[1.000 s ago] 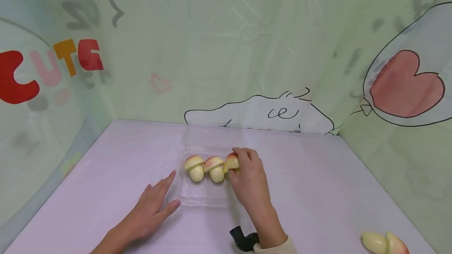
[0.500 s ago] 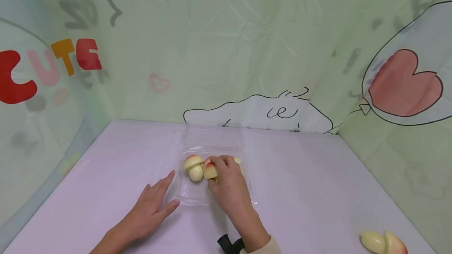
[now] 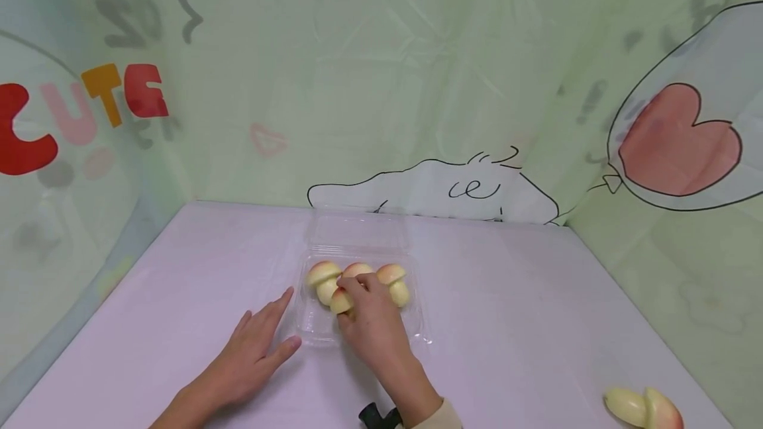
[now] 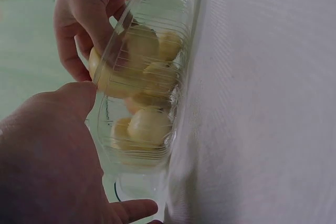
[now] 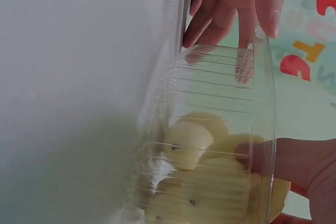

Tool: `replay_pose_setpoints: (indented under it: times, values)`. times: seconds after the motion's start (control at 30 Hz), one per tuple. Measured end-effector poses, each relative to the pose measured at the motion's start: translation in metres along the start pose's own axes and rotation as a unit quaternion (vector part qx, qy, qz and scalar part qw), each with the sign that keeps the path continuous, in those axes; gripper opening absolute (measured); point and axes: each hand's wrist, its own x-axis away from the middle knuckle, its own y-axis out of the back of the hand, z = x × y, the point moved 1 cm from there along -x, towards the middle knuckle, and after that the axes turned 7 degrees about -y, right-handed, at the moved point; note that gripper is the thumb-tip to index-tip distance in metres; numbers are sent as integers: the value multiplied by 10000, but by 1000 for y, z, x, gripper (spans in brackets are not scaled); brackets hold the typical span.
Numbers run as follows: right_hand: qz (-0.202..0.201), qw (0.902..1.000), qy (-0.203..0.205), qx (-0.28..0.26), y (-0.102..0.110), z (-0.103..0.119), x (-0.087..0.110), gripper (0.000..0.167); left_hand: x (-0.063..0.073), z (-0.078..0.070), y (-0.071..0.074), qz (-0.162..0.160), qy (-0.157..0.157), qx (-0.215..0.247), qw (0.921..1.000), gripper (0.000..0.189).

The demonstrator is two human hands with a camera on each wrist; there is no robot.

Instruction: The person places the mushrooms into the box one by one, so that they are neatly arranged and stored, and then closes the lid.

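My right hand (image 3: 378, 323) pinches a toy mushroom (image 3: 341, 301), pale yellow with a reddish cap, over the front part of a clear plastic box (image 3: 312, 331). Behind it in the box, three similar mushrooms stand side by side: the left one (image 3: 324, 275), the middle one (image 3: 356, 269), partly covered by my fingers, and the right one (image 3: 393, 278). My left hand (image 3: 253, 356) is spread at the box's left side, its thumb (image 4: 81, 98) at the rim in the left wrist view. Through the box wall, the right wrist view shows my right thumb (image 5: 262, 153) against the held mushroom.
The box's clear lid (image 3: 357, 230) is folded back towards the rear wall. Another toy mushroom (image 3: 646, 409) lies on its side at the front right of the pale table (image 3: 507, 323). Printed cloth walls (image 3: 369, 85) enclose the back and sides.
My right hand has moved left and nearer the front of the box, with a mushroom in its fingers. The right mushroom in the box has come into full view. My left hand stays put.
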Motion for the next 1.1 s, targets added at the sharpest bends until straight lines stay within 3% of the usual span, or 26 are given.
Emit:
replay_pose_setpoints:
  times: [0.53,1.1]
  values:
    - [514,9985,-152,-115,-3,-4,-2,44,1,3,0,-4,44,74,10000,73]
    - [675,9971,-263,234,3,-3,-2,38,1,4,-2,-68,-75,47,9999,72]
